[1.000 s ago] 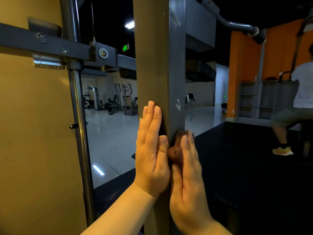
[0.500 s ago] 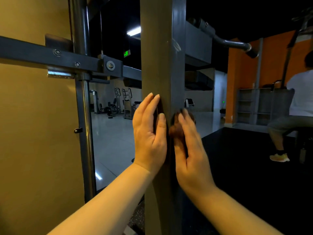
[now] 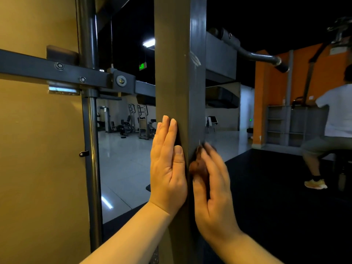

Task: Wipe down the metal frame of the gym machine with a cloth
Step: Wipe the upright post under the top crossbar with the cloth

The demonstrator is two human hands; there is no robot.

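Wiping of a gym-machine frame, mid-stroke. Compared with one second before, both grips were found higher on the upright post [image 3: 171, 73], nearer the level of the bolted crossbar [image 3: 57, 69]. Against half a second before, their height was little altered. The right grip [image 3: 215, 191] was blurred by motion, so a rubbing stroke was judged to be under way rather than finished. The left grip [image 3: 167, 168] was laid open and flat on the near, olive-lit face of the post, fingers straight and together, nothing being held. The right grip was likewise spread, its fingers extended. The brown cloth [image 3: 198, 164] was bunched beneath them and pressed against the grey right-hand face of the post, not clenched. Whether the thumb pinched the cloth could not be told. The post was seen as a square-section upright with a dull painted sheen. A white scuff [image 3: 196, 60] was borne on its edge well above the grips. No streaks or wet marks could be made out in the dim light. The length above the grips was judged to be not yet wiped.
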